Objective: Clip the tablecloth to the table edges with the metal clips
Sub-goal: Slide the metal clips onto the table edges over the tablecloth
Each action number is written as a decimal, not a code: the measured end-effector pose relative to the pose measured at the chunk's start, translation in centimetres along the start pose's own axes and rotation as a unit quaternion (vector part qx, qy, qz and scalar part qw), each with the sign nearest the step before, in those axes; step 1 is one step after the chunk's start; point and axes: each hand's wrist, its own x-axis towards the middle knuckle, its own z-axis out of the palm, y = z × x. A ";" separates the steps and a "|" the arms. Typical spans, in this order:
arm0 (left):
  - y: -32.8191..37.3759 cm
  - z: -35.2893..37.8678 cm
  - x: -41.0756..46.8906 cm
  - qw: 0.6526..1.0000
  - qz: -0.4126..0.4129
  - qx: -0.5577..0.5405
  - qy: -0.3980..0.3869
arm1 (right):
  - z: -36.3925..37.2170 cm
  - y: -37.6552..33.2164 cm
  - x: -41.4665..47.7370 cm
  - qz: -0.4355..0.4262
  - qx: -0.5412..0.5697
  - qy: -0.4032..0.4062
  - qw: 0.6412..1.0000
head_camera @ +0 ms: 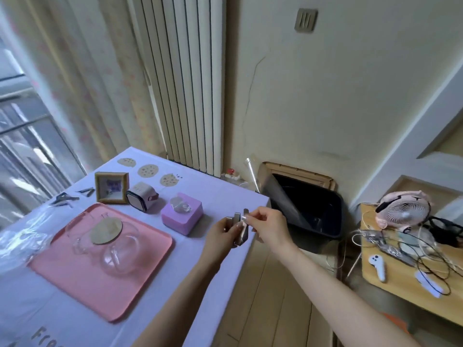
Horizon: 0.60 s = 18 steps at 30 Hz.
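A lavender tablecloth (220, 194) with cookie prints covers the table. Over its right edge, both hands hold metal clips (241, 227). My left hand (220, 234) grips the lower part of the clips. My right hand (266, 225) pinches the top of one clip between thumb and fingers. More metal clips (65, 197) lie on the cloth at the far left, near the window.
On the cloth sit a pink tray (75, 279) with glass cups (117, 256) and a round lid, a picture frame (111, 187), a small white box and a purple block (181, 214). A black bin (310, 209) stands beyond the table corner. A wooden side table (390, 286) at right carries a fan and cables.
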 end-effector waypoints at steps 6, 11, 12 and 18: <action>1.2 5.7 5.9 0.996 -0.041 -0.030 0.079 | -5.6 1.4 8.7 -0.038 -0.043 -0.092 0.994; 1.5 8.6 10.5 0.987 -0.082 -0.037 0.131 | -7.5 1.9 15.8 -0.037 -0.059 -0.178 0.982; 1.5 8.9 11.5 0.985 -0.092 -0.036 0.142 | -7.4 1.9 17.3 -0.038 -0.061 -0.194 0.978; 0.8 9.7 19.5 0.969 -0.139 -0.037 0.203 | -5.7 2.4 26.8 -0.031 -0.042 -0.272 0.961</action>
